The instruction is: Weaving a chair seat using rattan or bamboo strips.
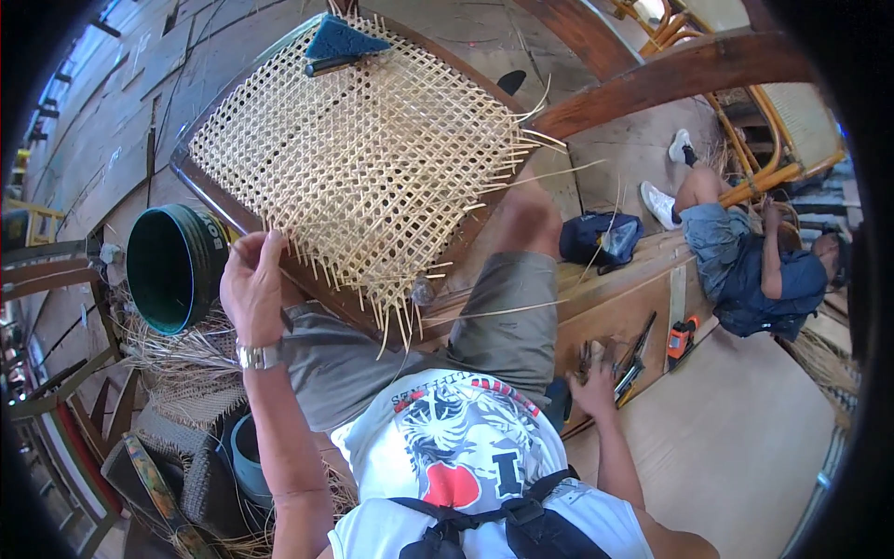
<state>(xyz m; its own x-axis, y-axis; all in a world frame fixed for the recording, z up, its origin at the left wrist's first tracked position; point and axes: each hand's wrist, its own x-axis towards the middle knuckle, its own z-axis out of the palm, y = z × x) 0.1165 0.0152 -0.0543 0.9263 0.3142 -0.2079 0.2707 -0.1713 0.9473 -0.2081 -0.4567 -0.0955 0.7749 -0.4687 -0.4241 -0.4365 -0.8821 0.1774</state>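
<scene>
A woven cane seat panel (363,168) in a dark wooden frame lies over my lap, with loose strand ends sticking out along its near and right edges. My left hand (253,289), with a metal watch on the wrist, is at the panel's near left edge. Its thumb and fingers are pinched together there; whatever is between them is hidden. My right hand (598,384) reaches down to the wooden bench on my right, fingers apart over small dark tools (635,359). On the panel's far end rest a blue sponge-like pad (345,39) and a dark-handled tool (332,65).
A dark green bucket (163,270) stands left of the panel, above loose cane scraps (186,349). An orange-and-black tool (683,337) and a dark blue pouch (601,239) lie on the right. Curved wooden chair parts (670,79) reach across the upper right. Another person (759,270) sits at the right.
</scene>
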